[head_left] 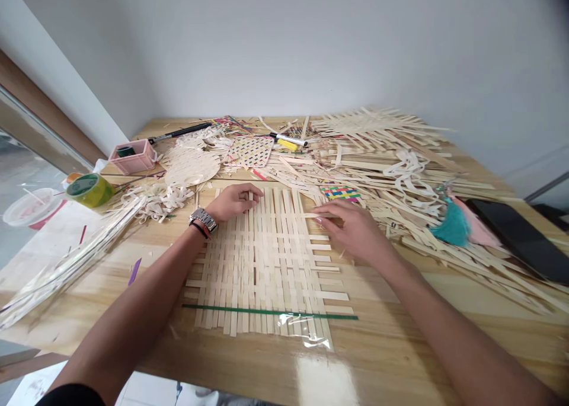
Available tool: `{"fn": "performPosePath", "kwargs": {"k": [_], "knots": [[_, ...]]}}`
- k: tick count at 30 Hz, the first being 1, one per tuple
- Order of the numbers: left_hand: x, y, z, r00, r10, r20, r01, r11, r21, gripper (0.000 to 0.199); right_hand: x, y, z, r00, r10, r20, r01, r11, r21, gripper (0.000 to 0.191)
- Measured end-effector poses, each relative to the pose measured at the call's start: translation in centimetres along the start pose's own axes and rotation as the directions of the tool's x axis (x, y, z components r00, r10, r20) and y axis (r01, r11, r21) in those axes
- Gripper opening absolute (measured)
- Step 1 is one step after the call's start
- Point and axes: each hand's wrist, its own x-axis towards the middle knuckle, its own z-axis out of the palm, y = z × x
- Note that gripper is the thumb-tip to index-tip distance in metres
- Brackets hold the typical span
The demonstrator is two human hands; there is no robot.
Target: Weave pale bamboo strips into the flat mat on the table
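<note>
A loosely woven mat of pale flat strips, apparently bamboo [271, 269], lies in front of me, with strip ends sticking out on both sides. Between the thumb and fingers of my right hand [355, 225] is the right end of a crosswise bamboo strip [311, 216] near the mat's far edge. My left hand [233, 200], with a metal watch at the wrist, rests on the far left part of the mat. Its fingers are curled in; what lies between them is hidden. A thin green strip [267, 311] crosses the near end, where shiny clear tape shows.
Loose strips [364, 169] are heaped behind and to the right, with markers [288, 140] among them. Tassels [453, 222] and a black phone [520, 234] lie right. Leftward are a tape roll [90, 190], a pink basket [133, 157] and a strip bundle [84, 258].
</note>
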Motion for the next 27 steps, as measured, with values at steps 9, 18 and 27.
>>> {"fn": "performPosePath", "kwargs": {"k": [9,18,27], "knots": [[-0.04,0.24,-0.04,0.999,-0.024,-0.033,0.024,1.0,-0.014,0.023,-0.04,0.06,0.21,1.0,0.002,-0.011,-0.002,1.0,0.007,0.018],[-0.08,0.24,-0.02,0.999,-0.041,-0.035,0.041,0.999,-0.008,0.024,-0.07,-0.03,0.29,1.0,0.002,-0.012,-0.002,1.0,0.008,0.018],[-0.1,0.56,0.08,0.995,-0.082,-0.06,0.082,0.997,-0.001,0.024,-0.09,0.01,0.32,1.0,0.002,-0.014,-0.002,1.0,0.011,0.019]]}}
